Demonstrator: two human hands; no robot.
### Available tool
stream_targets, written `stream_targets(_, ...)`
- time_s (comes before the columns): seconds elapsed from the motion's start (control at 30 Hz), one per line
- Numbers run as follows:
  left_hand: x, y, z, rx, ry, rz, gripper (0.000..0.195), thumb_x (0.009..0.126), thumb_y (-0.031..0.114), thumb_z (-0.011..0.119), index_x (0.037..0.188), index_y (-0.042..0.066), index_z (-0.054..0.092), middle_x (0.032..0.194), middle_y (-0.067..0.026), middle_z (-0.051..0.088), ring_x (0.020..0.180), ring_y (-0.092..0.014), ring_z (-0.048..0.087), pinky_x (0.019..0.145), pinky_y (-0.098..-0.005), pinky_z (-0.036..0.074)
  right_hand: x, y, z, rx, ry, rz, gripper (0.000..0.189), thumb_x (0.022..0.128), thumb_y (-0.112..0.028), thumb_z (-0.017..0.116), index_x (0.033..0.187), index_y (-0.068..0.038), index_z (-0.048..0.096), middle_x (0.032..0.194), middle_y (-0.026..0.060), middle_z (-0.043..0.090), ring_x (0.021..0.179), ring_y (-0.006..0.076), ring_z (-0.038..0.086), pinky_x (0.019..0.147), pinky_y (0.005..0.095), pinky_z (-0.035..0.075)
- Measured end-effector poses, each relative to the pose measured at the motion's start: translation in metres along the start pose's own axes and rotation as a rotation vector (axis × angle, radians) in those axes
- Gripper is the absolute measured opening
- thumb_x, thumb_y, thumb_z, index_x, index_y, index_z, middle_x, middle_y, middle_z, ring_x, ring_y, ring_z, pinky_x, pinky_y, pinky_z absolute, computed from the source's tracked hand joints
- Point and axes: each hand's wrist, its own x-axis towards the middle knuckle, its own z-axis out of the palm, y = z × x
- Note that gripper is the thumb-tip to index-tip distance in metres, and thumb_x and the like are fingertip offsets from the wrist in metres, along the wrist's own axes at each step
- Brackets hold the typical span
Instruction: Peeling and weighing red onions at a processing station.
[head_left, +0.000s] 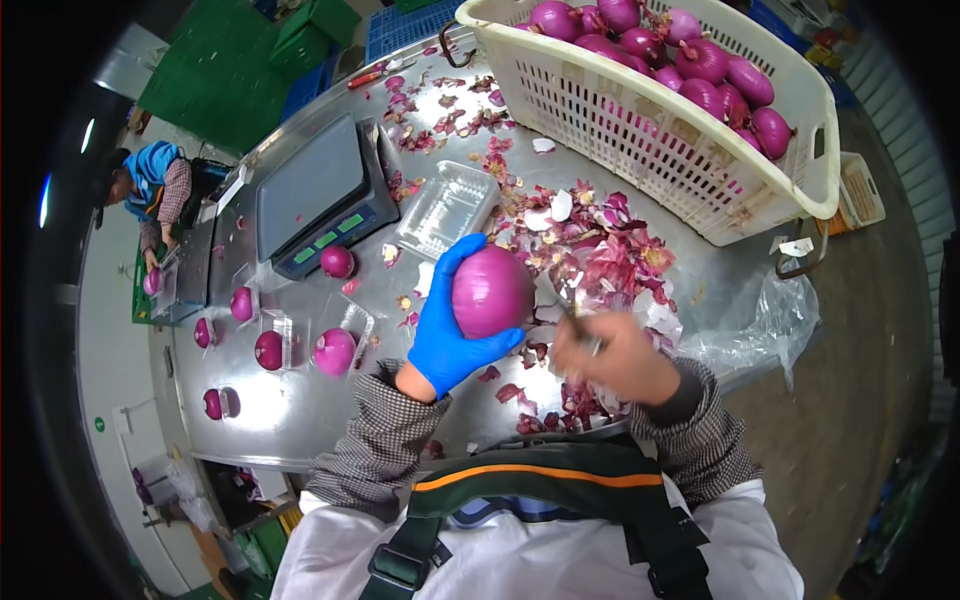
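My left hand, in a blue glove, holds a large peeled red onion above the steel table. Just right of it my bare right hand is blurred, its fingers closed around a small knife whose blade points up towards a heap of onion skins. Behind the onion lies an open clear plastic punnet. A single red onion rests beside the digital scale. Further left, several onions sit in or by clear punnets, one of them a large onion.
A white plastic crate full of red onions stands at the back right. A clear plastic bag hangs over the table's right edge. A red-handled knife lies at the back. At the far left a co-worker handles an onion.
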Motion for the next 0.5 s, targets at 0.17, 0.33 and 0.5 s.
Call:
stream_targets(0.17, 0.013, 0.017, -0.012, 0.37, -0.353, 0.29, 0.094, 0.066, 0.022, 0.086, 0.143, 0.01, 0.033, 0.144, -0.0152, 0.037, 0.133, -0.031, 0.04, 0.11, -0.0424, 0.037, 0.02, 0.032, -0.022, 0.259, 0.11, 0.11, 0.055, 0.094, -0.042, 0.059, 0.13, -0.002, 0.048, 0.082, 0.0013, 0.054, 0.055, 0.0067, 0.05, 0.048, 0.0205, 0.043)
stream_targets(0.33, -0.017, -0.018, 0.016, -0.733, -0.024, -0.277, 0.098, 0.073, 0.025, 0.083, 0.148, 0.011, 0.022, 0.146, -0.0122, 0.034, 0.135, -0.027, 0.039, 0.108, -0.0435, 0.04, 0.019, 0.049, 0.005, 0.471, 0.29, 0.055, 0.058, 0.093, -0.039, 0.062, 0.134, -0.002, 0.045, 0.089, 0.0075, 0.059, 0.061, 0.0102, 0.057, 0.051, 0.0227, 0.045)
stream_targets(0.5, -0.026, -0.03, 0.022, -1.115, 0.108, -0.452, 0.087, 0.08, 0.034, 0.075, 0.147, 0.009, 0.024, 0.143, -0.0134, 0.038, 0.132, -0.029, 0.042, 0.109, -0.0446, 0.039, 0.022, 0.039, 0.019, -0.024, 0.358, 0.058, 0.044, 0.094, -0.025, 0.061, 0.128, 0.0, 0.049, 0.103, 0.0134, 0.066, 0.081, 0.0218, 0.067, 0.069, 0.0312, 0.053)
